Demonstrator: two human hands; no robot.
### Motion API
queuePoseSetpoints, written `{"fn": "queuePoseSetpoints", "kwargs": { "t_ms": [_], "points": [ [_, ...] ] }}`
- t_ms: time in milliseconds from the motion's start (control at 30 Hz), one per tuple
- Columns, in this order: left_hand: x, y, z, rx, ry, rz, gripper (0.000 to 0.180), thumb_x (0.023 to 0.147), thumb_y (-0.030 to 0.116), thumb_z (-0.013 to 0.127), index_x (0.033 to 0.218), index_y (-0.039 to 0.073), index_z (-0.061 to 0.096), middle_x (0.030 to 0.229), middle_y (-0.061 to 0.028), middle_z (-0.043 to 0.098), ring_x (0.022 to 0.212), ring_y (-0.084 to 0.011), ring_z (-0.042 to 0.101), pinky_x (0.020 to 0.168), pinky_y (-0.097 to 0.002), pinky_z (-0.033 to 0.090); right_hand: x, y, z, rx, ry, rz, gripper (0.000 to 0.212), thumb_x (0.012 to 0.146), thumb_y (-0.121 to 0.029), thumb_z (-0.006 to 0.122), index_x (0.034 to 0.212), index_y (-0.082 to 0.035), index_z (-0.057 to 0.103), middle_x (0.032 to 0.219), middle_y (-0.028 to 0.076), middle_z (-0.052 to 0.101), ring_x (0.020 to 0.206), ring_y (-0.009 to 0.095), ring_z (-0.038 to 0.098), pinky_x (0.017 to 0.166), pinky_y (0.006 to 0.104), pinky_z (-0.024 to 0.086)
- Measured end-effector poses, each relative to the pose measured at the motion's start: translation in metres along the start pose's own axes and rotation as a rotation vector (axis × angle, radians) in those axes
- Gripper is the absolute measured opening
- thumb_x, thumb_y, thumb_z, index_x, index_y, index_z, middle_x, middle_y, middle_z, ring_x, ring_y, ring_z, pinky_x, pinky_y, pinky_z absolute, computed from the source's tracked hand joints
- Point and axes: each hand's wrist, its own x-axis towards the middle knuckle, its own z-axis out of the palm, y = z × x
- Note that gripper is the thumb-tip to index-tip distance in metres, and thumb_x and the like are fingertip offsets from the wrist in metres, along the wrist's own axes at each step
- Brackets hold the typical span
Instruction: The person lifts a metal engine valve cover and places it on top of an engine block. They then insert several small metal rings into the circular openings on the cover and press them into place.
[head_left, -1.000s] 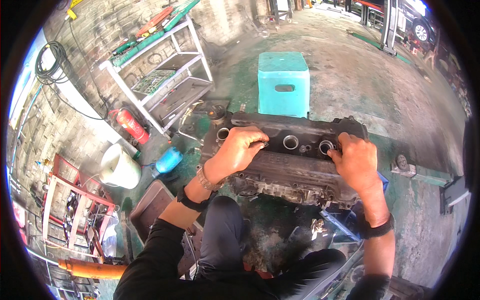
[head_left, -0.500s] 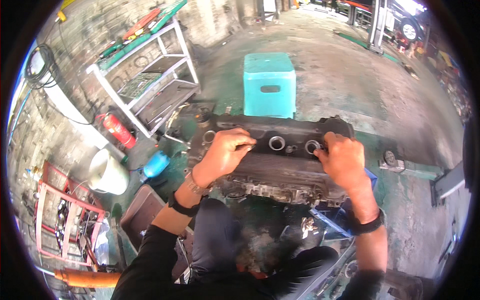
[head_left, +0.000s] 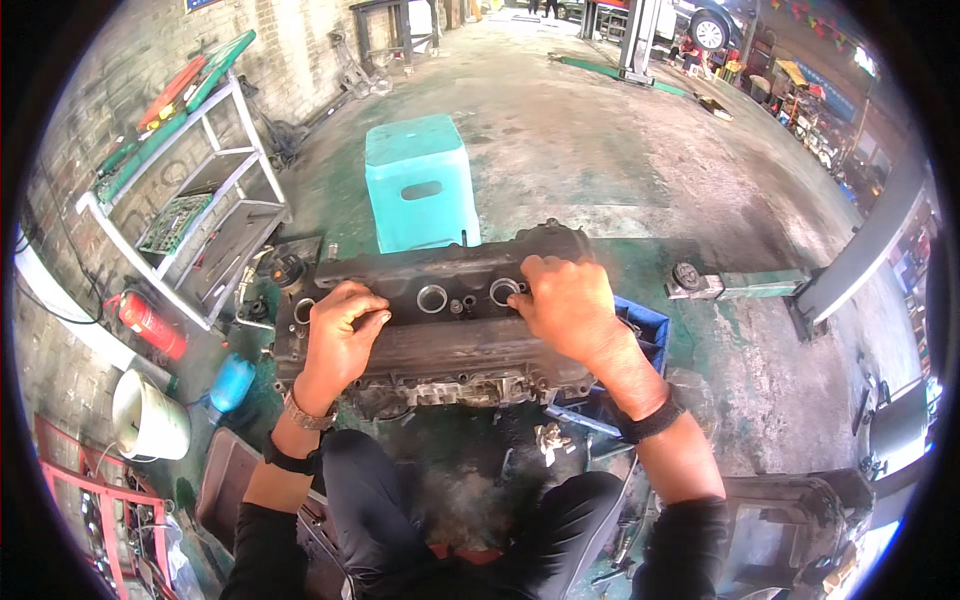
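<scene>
A dark, grimy engine cylinder head with its valve cover point(head_left: 440, 335) lies across in front of my knees. Along its top are round openings with pale rims, among them a middle ring point(head_left: 432, 298) and a right ring point(head_left: 505, 292). My left hand point(head_left: 342, 325) is over the left part of the cover, thumb and fingers pinched; anything between them is too small to make out. At the right ring, my right hand point(head_left: 572, 305) has its fingers curled down on the cover, thumb by the rim. What those fingers grip is hidden. A small bolt point(head_left: 457, 306) shows between the two rings.
A turquoise stool point(head_left: 420, 190) stands just beyond the engine part. Leftward are a metal shelf cart point(head_left: 200, 190), a red fire extinguisher point(head_left: 150, 325), a white bucket point(head_left: 150, 415) and a blue container point(head_left: 232, 382). A blue crate point(head_left: 648, 335) sits under the right end; a lift arm point(head_left: 750, 286) lies farther right.
My view has swung to the right, so the engine part, stool and cart appear farther left. Both hands stay at nearly the same spots on the cover.
</scene>
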Motion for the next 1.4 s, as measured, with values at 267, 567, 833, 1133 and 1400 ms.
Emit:
{"fn": "queuePoseSetpoints", "kwargs": {
  "t_ms": [267,567,833,1133,1400],
  "points": [
    [-0.001,-0.0042,0.0022,-0.035,0.042,-0.076,0.017,0.077,-0.008,0.076,0.092,-0.004,0.069,0.089,-0.009,0.068,0.075,-0.016,0.064,0.066,-0.0273,0.051,-0.0006,-0.0007,-0.0019,-0.016,-0.003,-0.009,0.032,0.085,-0.036,0.075,0.09,-0.008,0.061,0.082,0.011,0.069,0.078,0.032,0.07,0.069,0.044,0.054],
    [-0.0015,-0.006,0.0022,-0.039,0.035,-0.023,0.014,0.077,-0.007,0.077,0.089,-0.004,0.07,0.087,-0.0093,0.068,0.074,-0.0161,0.065,0.066,-0.0276,0.051,-0.0011,-0.0005,-0.0023,-0.003,0.003,-0.007,0.032,0.083,-0.036,0.076,0.09,-0.008,0.061,0.083,0.012,0.069,0.078,0.033,0.07,0.068,0.0446,0.054],
    [-0.0009,-0.0053,0.004,-0.044,0.05,0.011,0.013,0.078,-0.009,0.076,0.089,-0.005,0.07,0.085,-0.0098,0.067,0.072,-0.0182,0.063,0.064,-0.0291,0.049,-0.001,-0.0004,-0.0016,0.031,0.012,-0.001,0.032,0.081,-0.033,0.078,0.089,-0.007,0.061,0.083,0.013,0.068,0.078,0.034,0.069,0.067,0.045,0.054],
    [-0.0018,-0.0073,0.0033,-0.042,0.018,0.005,0.015,0.079,-0.01,0.074,0.093,-0.004,0.072,0.089,-0.0092,0.067,0.072,-0.0159,0.062,0.064,-0.027,0.048,-0.0008,-0.0014,-0.0041,0.018,0.011,0.0,0.032,0.081,-0.032,0.078,0.089,-0.007,0.06,0.083,0.013,0.068,0.078,0.034,0.069,0.067,0.0453,0.054],
    [-0.0025,-0.005,0.0008,-0.061,-0.029,-0.049,0.018,0.08,-0.011,0.071,0.095,-0.002,0.073,0.092,-0.0067,0.067,0.069,-0.0088,0.056,0.061,-0.0235,0.043,-0.0009,-0.0005,-0.0016,0.026,0.023,-0.005,0.032,0.08,-0.032,0.078,0.089,-0.007,0.06,0.082,0.013,0.068,0.078,0.034,0.069,0.067,0.0453,0.054]
  ]
}}
